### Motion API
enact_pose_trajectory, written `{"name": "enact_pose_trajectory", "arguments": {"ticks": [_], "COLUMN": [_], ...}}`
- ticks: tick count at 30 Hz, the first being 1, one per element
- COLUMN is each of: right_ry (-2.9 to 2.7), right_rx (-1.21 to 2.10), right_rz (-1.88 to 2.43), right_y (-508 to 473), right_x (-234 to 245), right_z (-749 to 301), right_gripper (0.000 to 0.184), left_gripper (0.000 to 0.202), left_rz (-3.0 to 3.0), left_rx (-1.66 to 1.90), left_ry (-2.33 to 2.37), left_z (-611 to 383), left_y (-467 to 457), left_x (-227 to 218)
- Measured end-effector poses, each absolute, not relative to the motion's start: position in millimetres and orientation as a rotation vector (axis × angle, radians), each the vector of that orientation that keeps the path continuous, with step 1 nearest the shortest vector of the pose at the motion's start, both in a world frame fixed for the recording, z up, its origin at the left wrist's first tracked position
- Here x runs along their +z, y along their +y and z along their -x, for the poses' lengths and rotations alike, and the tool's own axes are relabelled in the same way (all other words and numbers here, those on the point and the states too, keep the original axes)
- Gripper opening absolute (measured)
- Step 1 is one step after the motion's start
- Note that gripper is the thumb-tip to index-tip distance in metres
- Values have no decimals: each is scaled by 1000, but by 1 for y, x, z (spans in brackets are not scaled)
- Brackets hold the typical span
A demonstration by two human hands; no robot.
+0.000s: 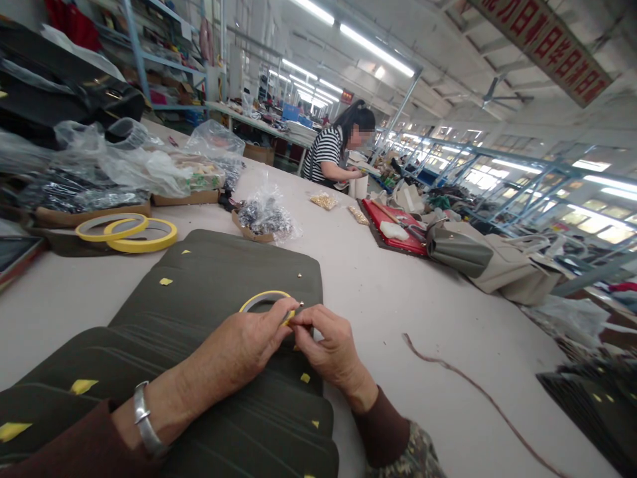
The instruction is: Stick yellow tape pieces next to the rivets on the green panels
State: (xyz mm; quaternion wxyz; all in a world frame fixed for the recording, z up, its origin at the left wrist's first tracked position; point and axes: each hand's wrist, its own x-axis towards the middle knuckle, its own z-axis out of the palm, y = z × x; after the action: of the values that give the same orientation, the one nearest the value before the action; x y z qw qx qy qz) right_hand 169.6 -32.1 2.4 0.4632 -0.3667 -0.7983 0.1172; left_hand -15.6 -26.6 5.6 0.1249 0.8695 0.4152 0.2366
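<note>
My left hand (256,335) is closed around a thin roll of yellow tape (259,297), thumb pressed against its right side. Meeting it fingertip to fingertip, my right hand (331,342) pinches at the roll's edge, where the tape end is mostly hidden by my fingers. Both hands are above a stack of dark olive leather-like panels (223,265). Small yellow tape pieces (83,386) stick to the panels, and a small gold stud (299,275) shows near the top panel's right edge.
Two more tape rolls (142,236) lie at the left by plastic-wrapped parts in boxes. A brown cord (462,375) crosses the table on the right. Farther back are bags of gold pieces (323,200), a red tray (395,229) and bags (460,249). A co-worker (331,149) is across the table.
</note>
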Motion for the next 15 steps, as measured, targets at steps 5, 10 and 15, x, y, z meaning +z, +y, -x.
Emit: {"name": "enact_pose_trajectory", "arguments": {"ticks": [5,10,15], "right_ry": [-1941,-1759,-1142], "right_rx": [51,419,1176], "right_rz": [946,1153,1331], "right_y": [-33,-36,-22], "right_x": [-8,-4,0], "right_z": [-165,-158,-161], "right_gripper": [16,13,15], "left_gripper": [18,17,18], "left_rz": [-2503,-2514,-2576], "left_rx": [630,667,753], "left_ry": [1257,1286,1287], "left_z": [15,12,9], "left_y": [-25,-23,-29], "left_x": [7,9,10]}}
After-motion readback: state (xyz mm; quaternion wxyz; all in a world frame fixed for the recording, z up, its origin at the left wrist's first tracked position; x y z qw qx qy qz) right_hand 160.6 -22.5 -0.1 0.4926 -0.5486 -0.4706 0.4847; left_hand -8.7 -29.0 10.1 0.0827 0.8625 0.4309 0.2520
